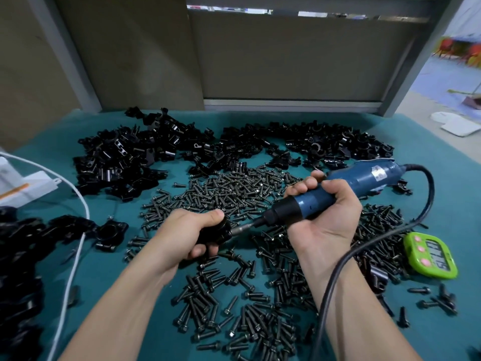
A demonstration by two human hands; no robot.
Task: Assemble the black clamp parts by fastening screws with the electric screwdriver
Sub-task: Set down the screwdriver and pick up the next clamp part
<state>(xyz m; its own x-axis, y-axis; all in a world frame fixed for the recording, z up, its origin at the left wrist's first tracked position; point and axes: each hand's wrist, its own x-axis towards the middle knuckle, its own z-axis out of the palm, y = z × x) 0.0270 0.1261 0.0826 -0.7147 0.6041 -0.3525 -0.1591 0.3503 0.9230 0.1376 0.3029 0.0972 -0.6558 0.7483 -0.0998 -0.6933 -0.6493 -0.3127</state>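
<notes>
Screw by screw: a person's left hand (187,235) grips a black clamp (220,231) at the near-left edge of the screw pile (234,188), fingers (201,252) curled round the part. The right hand (328,212) holds the blue electric screwdriver (359,181) over that pile, fingers (308,183) wrapped round the barrel. The driver's bit (243,228) meets the clamp's side, so a screw appears to be going in, though the screw itself is hidden.

Most of the job looks to lie ahead. Beyond the screw pile, large heaps of loose clamp parts (125,157) stretch across the far side of the green bench (104,277), and hundreds of screws lie unused.

Left of the screw pile, a single clamp (112,231) lies beside a dark mound (20,256) at the bench's edge. These are probably finished pieces, but that cannot be told for certain. To the right of the screw pile sits a green timer (429,254), its digits too blurred to read.
</notes>
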